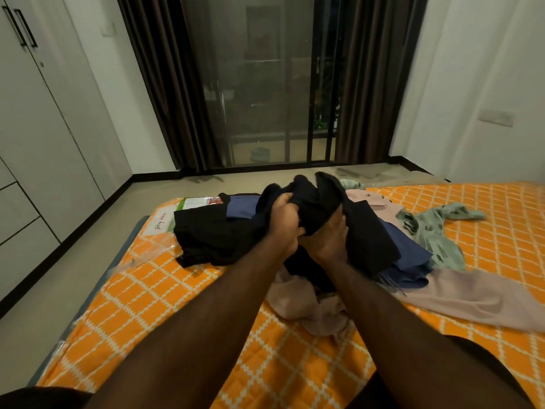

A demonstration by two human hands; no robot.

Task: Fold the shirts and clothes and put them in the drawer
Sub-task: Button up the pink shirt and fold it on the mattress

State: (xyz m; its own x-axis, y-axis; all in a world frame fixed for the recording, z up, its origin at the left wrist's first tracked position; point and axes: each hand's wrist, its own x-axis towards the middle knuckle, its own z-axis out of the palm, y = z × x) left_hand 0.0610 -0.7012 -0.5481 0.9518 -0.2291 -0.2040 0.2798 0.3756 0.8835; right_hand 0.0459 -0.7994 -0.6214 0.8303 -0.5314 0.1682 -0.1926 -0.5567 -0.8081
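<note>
A bunched black garment (312, 199) is lifted above the clothes pile in the middle of the orange checked mattress (182, 305). My left hand (284, 224) grips a fistful of it from the left. My right hand (327, 239) holds it from underneath, its fingers curled into the cloth. Below lie another black garment (215, 234), blue clothes (413, 258), a pink garment (466, 296) and a pale green shirt (439, 228).
White wardrobe doors and drawers (26, 178) line the left wall across a strip of floor. Dark curtains and a glass sliding door (265, 84) stand behind the bed. A plastic package (191, 203) lies at the mattress's far left corner.
</note>
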